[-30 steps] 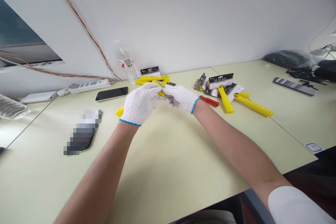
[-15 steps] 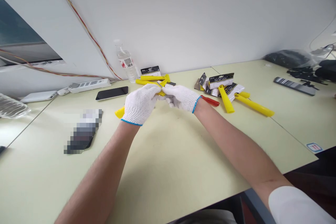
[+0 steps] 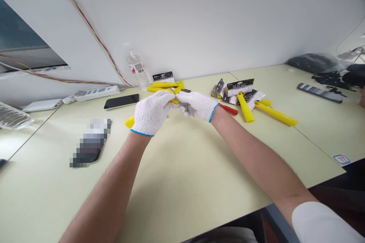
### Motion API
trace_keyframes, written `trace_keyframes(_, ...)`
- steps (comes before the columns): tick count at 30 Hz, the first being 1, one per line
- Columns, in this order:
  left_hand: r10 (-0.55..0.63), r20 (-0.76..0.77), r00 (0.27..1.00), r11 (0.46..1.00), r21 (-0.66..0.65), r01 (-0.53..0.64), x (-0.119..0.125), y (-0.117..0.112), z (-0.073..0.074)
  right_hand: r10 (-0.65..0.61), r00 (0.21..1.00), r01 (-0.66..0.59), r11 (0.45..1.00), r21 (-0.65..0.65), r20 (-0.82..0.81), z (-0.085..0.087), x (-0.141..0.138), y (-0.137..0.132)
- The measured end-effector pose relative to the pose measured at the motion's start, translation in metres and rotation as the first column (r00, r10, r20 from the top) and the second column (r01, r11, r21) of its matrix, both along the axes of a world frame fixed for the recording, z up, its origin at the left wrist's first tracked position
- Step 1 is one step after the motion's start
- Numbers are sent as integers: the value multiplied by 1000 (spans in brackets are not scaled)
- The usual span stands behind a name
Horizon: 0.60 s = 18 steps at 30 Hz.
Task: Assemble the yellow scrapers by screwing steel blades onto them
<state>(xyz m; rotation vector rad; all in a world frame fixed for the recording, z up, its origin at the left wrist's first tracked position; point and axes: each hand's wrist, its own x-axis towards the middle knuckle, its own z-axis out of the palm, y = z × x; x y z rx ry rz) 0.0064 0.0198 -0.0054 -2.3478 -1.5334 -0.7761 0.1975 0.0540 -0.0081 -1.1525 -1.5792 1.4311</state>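
The left hand point(image 3: 151, 113) is closed around a yellow scraper point(image 3: 130, 122), which is also gripped at its blade end by the right hand point(image 3: 196, 106), just beside a red handle point(image 3: 228, 109).

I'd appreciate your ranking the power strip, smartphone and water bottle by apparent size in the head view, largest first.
1. White power strip
2. Black smartphone and plastic water bottle, tied: they look alike.
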Motion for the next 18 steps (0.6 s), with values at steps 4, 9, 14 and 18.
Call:
trace_keyframes(4, 24, -6, 1000, 1000, -10, -24, -2, 0, 1, 54, 997, -55, 998, 24, 56, -2, -1, 5)
trace_keyframes(9, 140, 186, 972, 988, -86, -126, -16, 3, 11, 15, 958, -93, 962, 258, 287, -13, 3, 10)
trace_keyframes(14, 276, 431, 859, 954, -230, -191, -35, 7, 21, -188, 848, -47, 904, 425, 496, -38, -13, 0)
trace_keyframes(18, 292, 451, 843, 951, -234, -204, -41, 8, 23, -138, 909, -3, 941, 339, 392, -60, -43, 0)
